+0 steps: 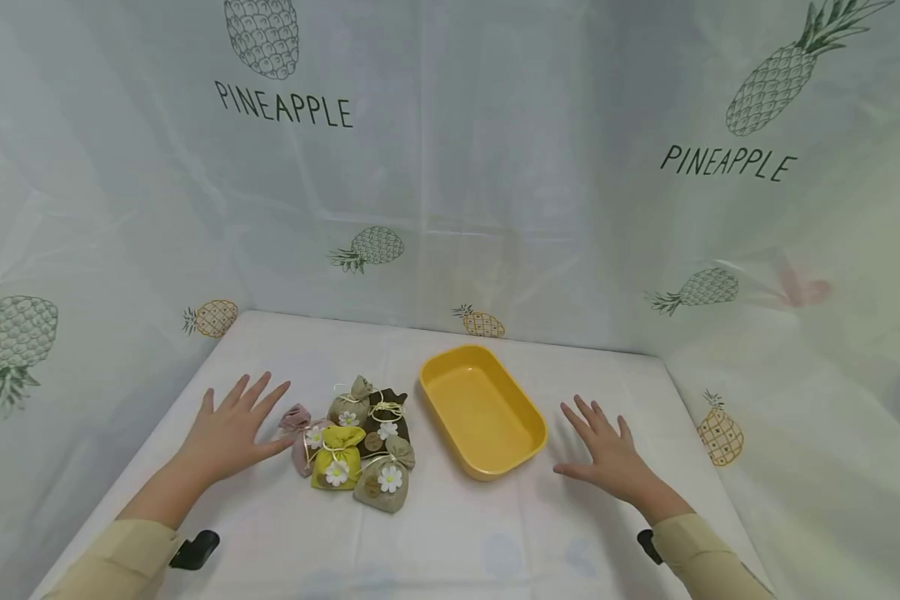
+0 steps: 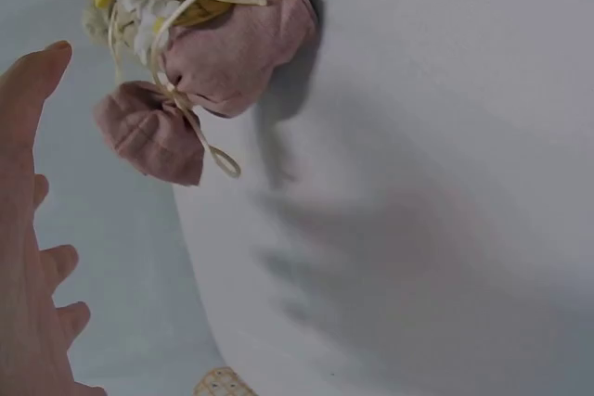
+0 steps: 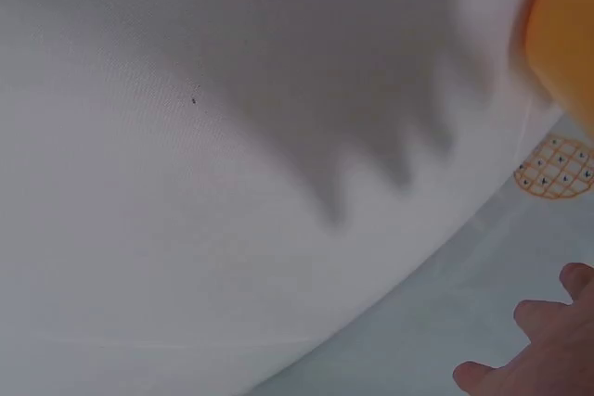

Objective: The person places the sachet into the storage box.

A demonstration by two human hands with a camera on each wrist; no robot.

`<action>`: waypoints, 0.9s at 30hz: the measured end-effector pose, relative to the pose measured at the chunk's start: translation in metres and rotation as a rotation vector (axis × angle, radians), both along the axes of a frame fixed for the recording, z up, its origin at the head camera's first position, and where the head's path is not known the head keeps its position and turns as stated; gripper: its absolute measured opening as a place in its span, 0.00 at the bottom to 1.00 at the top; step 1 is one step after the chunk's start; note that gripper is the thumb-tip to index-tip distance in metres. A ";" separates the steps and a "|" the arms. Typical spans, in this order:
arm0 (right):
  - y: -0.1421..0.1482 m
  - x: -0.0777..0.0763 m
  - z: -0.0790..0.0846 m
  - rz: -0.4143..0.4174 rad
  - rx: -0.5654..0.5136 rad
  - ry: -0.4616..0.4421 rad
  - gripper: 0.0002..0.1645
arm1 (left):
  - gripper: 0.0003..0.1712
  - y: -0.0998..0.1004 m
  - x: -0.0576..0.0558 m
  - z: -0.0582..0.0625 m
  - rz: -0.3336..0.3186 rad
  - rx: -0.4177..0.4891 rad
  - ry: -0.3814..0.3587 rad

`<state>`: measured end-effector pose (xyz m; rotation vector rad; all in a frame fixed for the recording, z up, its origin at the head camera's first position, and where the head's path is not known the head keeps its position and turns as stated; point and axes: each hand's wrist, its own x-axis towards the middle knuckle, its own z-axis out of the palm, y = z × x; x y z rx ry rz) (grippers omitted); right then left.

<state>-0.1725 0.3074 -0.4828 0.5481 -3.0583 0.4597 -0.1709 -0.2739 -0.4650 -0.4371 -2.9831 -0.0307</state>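
Several small drawstring pouches lie clustered left of centre on the table: a pink pouch, a yellow pouch, a dark brown pouch, and two beige ones, a front beige pouch and a rear beige pouch. White flowers and pale cords decorate them. My left hand hovers beside the pink pouch with fingers spread, holding nothing. In the left wrist view the pink pouch shows close up. A yellow tray stands right of the pouches. To its right, my right hand is held with fingers spread, gripping nothing.
White cloth covers the table. A curtain printed with pineapples hangs behind and at both sides, meeting the table's back edge. Dark wrist straps show at the left cuff and right cuff.
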 end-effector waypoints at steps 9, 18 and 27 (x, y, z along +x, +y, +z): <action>-0.014 -0.006 -0.008 -0.012 -0.084 -0.044 0.58 | 0.52 0.013 -0.005 0.008 -0.039 0.001 -0.016; -0.026 -0.012 -0.017 -0.016 -0.149 -0.107 0.59 | 0.54 0.018 -0.010 0.009 -0.104 0.049 -0.051; -0.034 -0.019 -0.024 -0.020 -0.171 -0.143 0.61 | 0.52 0.016 -0.023 0.008 -0.182 0.126 -0.178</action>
